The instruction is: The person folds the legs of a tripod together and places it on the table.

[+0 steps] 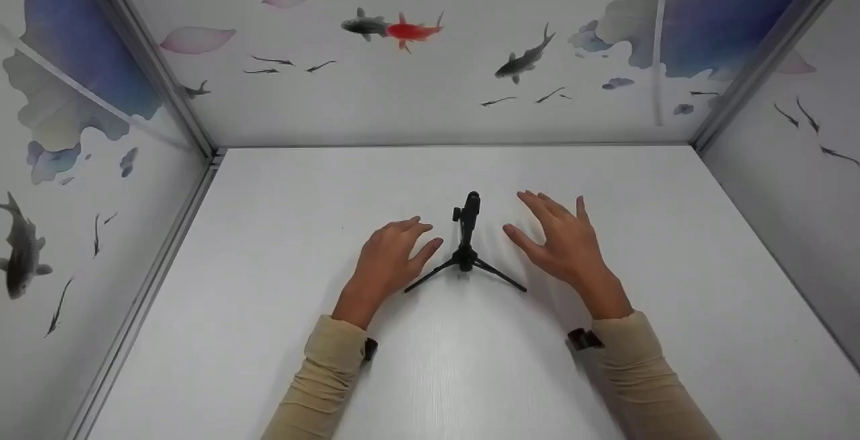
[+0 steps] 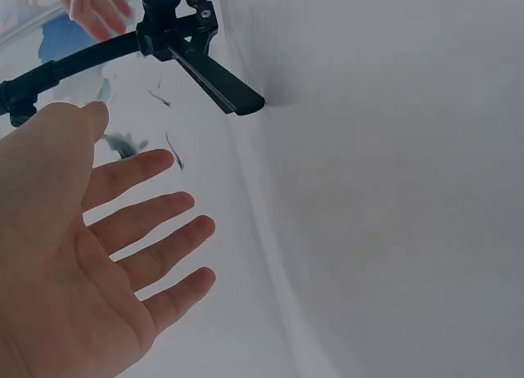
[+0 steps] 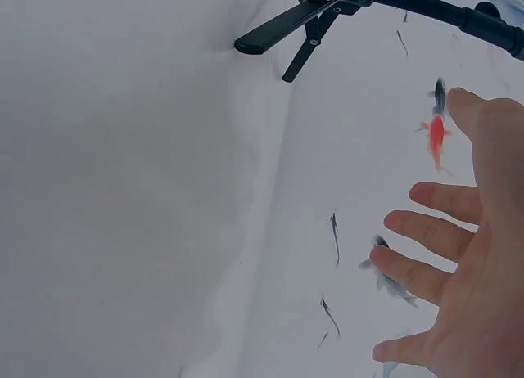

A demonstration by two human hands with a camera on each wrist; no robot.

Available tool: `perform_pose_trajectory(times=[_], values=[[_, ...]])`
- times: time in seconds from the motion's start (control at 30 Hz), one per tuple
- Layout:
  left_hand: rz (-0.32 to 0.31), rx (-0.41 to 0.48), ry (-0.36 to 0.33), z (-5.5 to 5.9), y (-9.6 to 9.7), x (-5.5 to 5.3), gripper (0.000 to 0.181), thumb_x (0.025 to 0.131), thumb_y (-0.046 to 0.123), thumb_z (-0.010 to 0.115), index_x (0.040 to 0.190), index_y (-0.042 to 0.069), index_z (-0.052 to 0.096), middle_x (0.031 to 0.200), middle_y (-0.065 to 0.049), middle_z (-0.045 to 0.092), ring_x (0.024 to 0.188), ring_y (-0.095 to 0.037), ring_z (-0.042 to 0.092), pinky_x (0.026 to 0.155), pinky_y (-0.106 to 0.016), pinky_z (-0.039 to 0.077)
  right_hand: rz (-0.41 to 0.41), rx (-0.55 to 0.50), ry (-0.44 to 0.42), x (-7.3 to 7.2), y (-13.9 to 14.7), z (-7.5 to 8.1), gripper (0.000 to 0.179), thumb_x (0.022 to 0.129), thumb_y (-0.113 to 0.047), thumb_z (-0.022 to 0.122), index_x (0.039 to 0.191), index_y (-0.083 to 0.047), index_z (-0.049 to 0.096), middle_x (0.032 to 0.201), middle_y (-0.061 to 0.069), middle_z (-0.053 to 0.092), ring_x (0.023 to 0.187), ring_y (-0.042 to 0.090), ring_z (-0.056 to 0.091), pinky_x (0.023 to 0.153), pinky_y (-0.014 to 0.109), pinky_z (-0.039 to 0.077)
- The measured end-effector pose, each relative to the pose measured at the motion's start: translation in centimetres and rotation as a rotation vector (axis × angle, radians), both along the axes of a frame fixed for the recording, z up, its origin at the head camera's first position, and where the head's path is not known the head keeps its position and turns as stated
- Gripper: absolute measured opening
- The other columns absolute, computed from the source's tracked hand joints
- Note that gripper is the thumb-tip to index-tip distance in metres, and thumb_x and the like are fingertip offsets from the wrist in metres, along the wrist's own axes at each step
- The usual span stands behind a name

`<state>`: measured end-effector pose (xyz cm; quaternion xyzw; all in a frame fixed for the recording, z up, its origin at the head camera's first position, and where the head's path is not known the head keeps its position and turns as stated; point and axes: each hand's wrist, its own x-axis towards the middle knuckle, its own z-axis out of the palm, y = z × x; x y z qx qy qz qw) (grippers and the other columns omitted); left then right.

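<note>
A small black tripod stand (image 1: 468,228) stands upright on the white table, its legs spread and a knob on the side of its post. My left hand (image 1: 393,258) is to the left of the stand, fingers relaxed and nothing held. On the other side my right hand (image 1: 564,238) has its fingers spread, apart from the post. In the left wrist view the stand's leg (image 2: 217,79) and curved post show beyond the thumb. The right wrist view shows two of the legs (image 3: 278,28) above and left of the open palm.
White walls with printed fish and petals (image 1: 403,91) enclose the white table (image 1: 282,185) at the back and both sides. Metal corner rails (image 1: 151,57) run along the edges. A black wrist device (image 1: 583,339) sits at the right sleeve's cuff.
</note>
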<state>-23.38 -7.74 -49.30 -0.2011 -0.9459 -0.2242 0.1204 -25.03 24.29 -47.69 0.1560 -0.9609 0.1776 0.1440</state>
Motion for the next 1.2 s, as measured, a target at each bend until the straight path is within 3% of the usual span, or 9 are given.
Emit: perform_pose_trajectory(times=[0.17,0.3,0.53,0.63,0.73,0.93,1.2], values=[[-0.036,0.008,-0.027,0.0,0.9,0.2,0.044,0.11,0.048,0.06,0.133,0.015,0.077,0.143,-0.011,0.073,0.133,-0.032,0.07,0.109,-0.049,0.057,0.025,-0.017,0.081,0.0,-0.3,-0.2,0.069,0.102,-0.055,0.07,0.159,-0.019,0.055,0.157,0.01,0.063,0.144,0.034,0.062,0.129,0.073,0.021],[-0.061,0.017,-0.05,-0.1,1.8,0.3,0.04,0.11,0.046,0.063,0.129,0.015,0.078,0.133,-0.006,0.079,0.126,-0.028,0.074,0.104,-0.045,0.06,0.076,-0.043,0.187,0.0,-0.5,-0.5,0.063,0.102,-0.048,0.074,0.154,-0.014,0.061,0.149,0.012,0.069,0.135,0.034,0.069,0.125,0.067,0.036],[-0.087,0.034,-0.107,0.1,2.8,0.5,0.038,0.109,0.044,0.065,0.126,0.015,0.08,0.129,-0.005,0.08,0.122,-0.026,0.075,0.102,-0.045,0.061,0.085,-0.067,0.244,0.6,-1.5,-0.1,0.058,0.101,-0.043,0.077,0.152,-0.02,0.064,0.136,0.014,0.076,0.118,0.037,0.077,0.093,0.056,0.063],[-0.101,0.046,-0.108,0.0,2.8,0.6,0.034,0.109,0.041,0.067,0.125,0.014,0.08,0.124,-0.006,0.082,0.118,-0.027,0.077,0.099,-0.045,0.062,0.102,-0.085,0.27,0.9,-2.0,0.1,0.056,0.1,-0.041,0.078,0.151,-0.02,0.065,0.134,0.013,0.078,0.114,0.034,0.078,0.082,0.052,0.065],[-0.108,0.061,-0.114,-0.1,3.0,0.6,0.032,0.109,0.037,0.067,0.125,0.013,0.08,0.12,-0.007,0.083,0.114,-0.026,0.078,0.095,-0.045,0.062,0.129,-0.103,0.295,1.1,-2.5,0.3,0.053,0.101,-0.037,0.079,0.149,-0.019,0.067,0.131,0.012,0.079,0.112,0.032,0.079,0.079,0.05,0.066],[-0.12,0.102,-0.157,0.0,3.3,0.5,0.026,0.107,0.029,0.07,0.124,0.011,0.08,0.12,-0.006,0.083,0.112,-0.022,0.079,0.094,-0.042,0.063,0.176,-0.148,0.301,1.3,-3.0,0.6,0.048,0.101,-0.031,0.079,0.146,-0.016,0.069,0.133,0.007,0.079,0.107,0.027,0.08,0.083,0.047,0.066],[-0.117,0.131,-0.194,-0.1,3.4,0.5,0.019,0.105,0.021,0.072,0.121,0.013,0.082,0.114,0.001,0.084,0.11,-0.018,0.078,0.094,-0.039,0.063,0.258,-0.257,0.232,1.5,-3.7,0.6,0.045,0.102,-0.024,0.078,0.145,-0.016,0.069,0.132,0.004,0.079,0.107,0.023,0.081,0.088,0.044,0.066]])
